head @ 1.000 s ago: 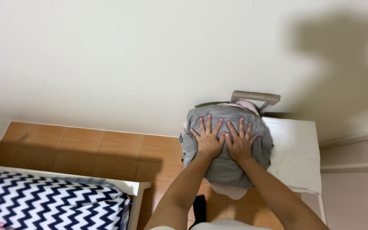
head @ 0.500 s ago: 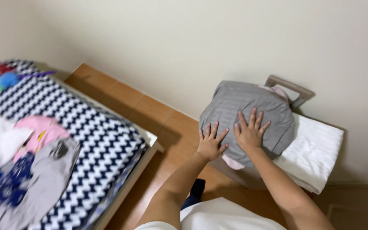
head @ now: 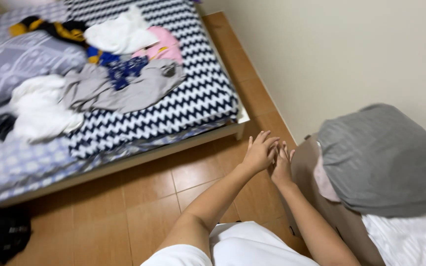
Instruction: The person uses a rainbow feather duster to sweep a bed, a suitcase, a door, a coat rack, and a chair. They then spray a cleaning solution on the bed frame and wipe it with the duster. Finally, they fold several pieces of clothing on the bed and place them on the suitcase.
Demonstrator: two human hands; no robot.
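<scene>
While both hands hang empty over the wooden floor [head: 139, 197], the left hand [head: 258, 151] and right hand [head: 282, 165] touching with fingers spread and gripping nothing, I see the folded grey garment [head: 383, 157] just to their right on a stack over the white bedding [head: 410, 236]. I judge the fold finished; my next reach goes to the loose clothes [head: 114, 83] on the bed [head: 188, 103], well apart.

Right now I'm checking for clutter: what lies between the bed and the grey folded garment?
In the head view, bare wooden floor lies between the bed and the grey folded garment, with both hands, left hand and right hand, held over it.
</scene>
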